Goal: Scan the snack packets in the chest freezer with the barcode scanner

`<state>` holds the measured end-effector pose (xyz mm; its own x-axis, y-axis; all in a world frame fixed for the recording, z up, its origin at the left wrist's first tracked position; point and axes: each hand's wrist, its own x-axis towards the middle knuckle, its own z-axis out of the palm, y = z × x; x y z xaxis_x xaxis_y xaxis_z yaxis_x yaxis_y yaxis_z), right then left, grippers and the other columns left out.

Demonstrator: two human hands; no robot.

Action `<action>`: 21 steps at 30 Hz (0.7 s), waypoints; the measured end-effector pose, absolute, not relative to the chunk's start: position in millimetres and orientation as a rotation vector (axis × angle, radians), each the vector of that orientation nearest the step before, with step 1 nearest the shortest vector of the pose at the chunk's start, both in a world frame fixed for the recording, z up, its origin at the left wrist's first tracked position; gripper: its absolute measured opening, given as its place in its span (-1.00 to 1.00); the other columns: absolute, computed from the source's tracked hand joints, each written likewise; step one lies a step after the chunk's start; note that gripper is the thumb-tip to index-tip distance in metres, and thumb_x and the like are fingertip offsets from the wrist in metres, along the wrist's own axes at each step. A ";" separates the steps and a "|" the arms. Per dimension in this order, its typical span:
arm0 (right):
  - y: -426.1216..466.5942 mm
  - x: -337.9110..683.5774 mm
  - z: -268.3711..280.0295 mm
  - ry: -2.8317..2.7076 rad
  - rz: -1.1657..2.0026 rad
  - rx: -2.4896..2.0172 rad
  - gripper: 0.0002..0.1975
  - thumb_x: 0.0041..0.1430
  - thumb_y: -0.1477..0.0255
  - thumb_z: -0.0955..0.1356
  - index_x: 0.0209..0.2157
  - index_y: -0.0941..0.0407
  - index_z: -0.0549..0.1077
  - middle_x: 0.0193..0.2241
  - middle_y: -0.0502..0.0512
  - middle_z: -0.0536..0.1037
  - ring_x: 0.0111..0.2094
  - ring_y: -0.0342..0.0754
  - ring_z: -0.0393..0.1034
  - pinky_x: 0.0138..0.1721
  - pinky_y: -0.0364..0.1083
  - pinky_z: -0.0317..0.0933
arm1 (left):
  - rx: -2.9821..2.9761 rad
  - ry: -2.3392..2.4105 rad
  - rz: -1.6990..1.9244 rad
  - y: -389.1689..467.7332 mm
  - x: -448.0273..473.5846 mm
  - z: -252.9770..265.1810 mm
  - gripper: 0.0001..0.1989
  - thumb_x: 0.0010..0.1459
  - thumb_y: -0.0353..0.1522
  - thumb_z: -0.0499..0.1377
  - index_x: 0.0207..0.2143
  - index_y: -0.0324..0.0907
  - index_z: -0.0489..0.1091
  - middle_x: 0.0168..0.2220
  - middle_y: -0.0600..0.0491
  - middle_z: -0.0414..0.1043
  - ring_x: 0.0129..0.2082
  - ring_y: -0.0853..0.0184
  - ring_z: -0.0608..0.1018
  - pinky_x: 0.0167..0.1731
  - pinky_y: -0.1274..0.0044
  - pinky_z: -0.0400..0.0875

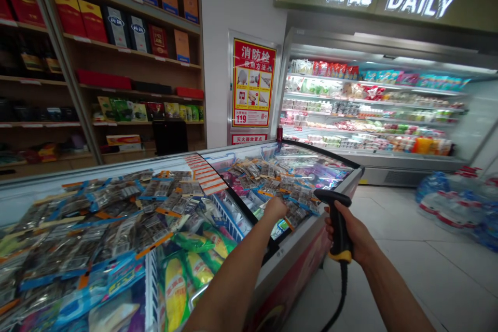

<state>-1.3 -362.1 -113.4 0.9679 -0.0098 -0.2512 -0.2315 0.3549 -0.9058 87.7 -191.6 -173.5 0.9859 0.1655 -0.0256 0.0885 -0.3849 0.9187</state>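
Observation:
My right hand (357, 236) is wrapped round the handle of a black barcode scanner (339, 225) with a yellow base, its head towards the freezer and its cable hanging down. My left hand (275, 209) reaches over the chest freezer's glass, among flat plastic packets (298, 212) with orange and blue edges. Its fingers look curled and closed, but their tips are hidden, so whatever they grip does not show. More such packets (120, 207) are heaped on the left part of the freezer. Beside my left forearm, green and yellow bags (194, 264) lie inside the freezer.
The chest freezer's edge (299, 249) runs between my arms. A white wire divider (151, 285) stands at the lower left. Shelves (128, 46) of boxes rise behind, a lit chiller (373, 109) stands further back, and bottle packs (453, 197) sit on the floor at right.

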 end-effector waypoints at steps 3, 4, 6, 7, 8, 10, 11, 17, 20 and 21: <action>-362.3 1.9 -118.1 0.246 0.163 -1.197 -0.75 -0.02 0.23 0.29 -0.40 0.13 0.31 -0.73 -0.08 0.32 -0.76 -0.22 0.20 -0.76 -0.23 0.11 | 1.859 0.226 0.078 -163.3 87.9 -165.8 -0.77 -0.34 -0.56 0.25 -0.79 -0.16 0.25 -0.79 0.14 0.17 -0.48 0.28 0.44 -0.41 0.52 0.31; -359.7 2.0 -119.3 0.239 0.164 -1.201 -0.75 -0.03 0.22 0.29 -0.41 0.13 0.31 -0.73 -0.08 0.32 -0.76 -0.22 0.20 -0.76 -0.23 0.11 | 1.801 0.271 0.082 -152.9 85.9 -163.1 -0.81 -0.30 -0.54 0.24 -0.75 -0.17 0.28 -0.78 0.15 0.18 -0.52 0.31 0.43 -0.45 0.53 0.31; -350.0 0.4 -120.8 0.212 0.171 -1.208 -0.74 -0.05 0.22 0.31 -0.41 0.13 0.32 -0.73 -0.09 0.33 -0.76 -0.23 0.20 -0.77 -0.23 0.11 | 1.657 0.358 0.086 -132.5 80.1 -158.2 -0.88 -0.23 -0.52 0.21 -0.66 -0.18 0.31 -0.73 0.15 0.23 -0.57 0.36 0.40 -0.50 0.54 0.30; -343.2 -1.4 -121.0 0.196 0.182 -1.212 -0.74 -0.05 0.22 0.31 -0.42 0.14 0.32 -0.72 -0.09 0.33 -0.76 -0.23 0.20 -0.77 -0.23 0.11 | 1.581 0.389 0.095 -122.8 76.9 -156.2 -0.90 -0.20 -0.51 0.19 -0.62 -0.19 0.32 -0.70 0.14 0.25 -0.58 0.38 0.39 -0.51 0.55 0.29; -335.3 -3.8 -120.9 0.183 0.198 -1.218 -0.74 -0.06 0.22 0.31 -0.42 0.14 0.32 -0.72 -0.09 0.33 -0.76 -0.23 0.20 -0.77 -0.23 0.11 | 1.509 0.410 0.110 -113.9 73.9 -154.7 -0.91 -0.18 -0.51 0.17 -0.59 -0.19 0.32 -0.67 0.14 0.27 -0.58 0.40 0.39 -0.51 0.55 0.29; -317.8 -10.1 -119.5 0.158 0.239 -1.242 -0.74 -0.05 0.22 0.31 -0.43 0.14 0.32 -0.73 -0.09 0.33 -0.76 -0.23 0.19 -0.77 -0.23 0.11 | 1.383 0.430 0.152 -98.1 69.4 -152.7 -0.91 -0.16 -0.52 0.15 -0.55 -0.19 0.31 -0.63 0.14 0.28 -0.58 0.43 0.38 -0.50 0.56 0.29; -308.8 -13.9 -118.3 0.140 0.260 -1.253 -0.74 -0.04 0.22 0.31 -0.44 0.14 0.32 -0.73 -0.09 0.33 -0.76 -0.23 0.19 -0.78 -0.24 0.10 | 1.333 0.436 0.169 -91.4 68.1 -152.2 -0.91 -0.15 -0.53 0.14 -0.54 -0.19 0.31 -0.62 0.14 0.28 -0.57 0.44 0.38 -0.48 0.57 0.29; -268.9 -36.2 -106.2 0.076 0.382 -1.246 -0.75 0.00 0.22 0.28 -0.41 0.14 0.32 -0.74 -0.10 0.32 -0.79 -0.24 0.17 -0.80 -0.26 0.06 | 1.188 0.488 0.271 -63.8 68.3 -149.2 -0.89 -0.13 -0.55 0.10 -0.51 -0.21 0.30 -0.56 0.13 0.30 -0.56 0.48 0.39 -0.44 0.57 0.28; -260.1 -41.9 -100.3 0.069 0.421 -1.238 -0.74 0.01 0.22 0.27 -0.37 0.14 0.32 -0.75 -0.10 0.32 -0.79 -0.23 0.18 -0.81 -0.24 0.08 | 1.159 0.514 0.319 -53.8 70.2 -149.6 -0.87 -0.17 -0.55 0.13 -0.48 -0.21 0.31 -0.56 0.12 0.32 -0.55 0.47 0.39 -0.46 0.57 0.28; -257.9 -42.9 -98.8 0.066 0.438 -1.232 -0.73 0.01 0.23 0.27 -0.35 0.15 0.32 -0.75 -0.10 0.32 -0.80 -0.22 0.18 -0.81 -0.24 0.08 | 1.151 0.499 0.343 -50.7 70.9 -150.5 -0.86 -0.19 -0.54 0.14 -0.48 -0.22 0.32 -0.57 0.11 0.32 -0.55 0.46 0.39 -0.47 0.57 0.28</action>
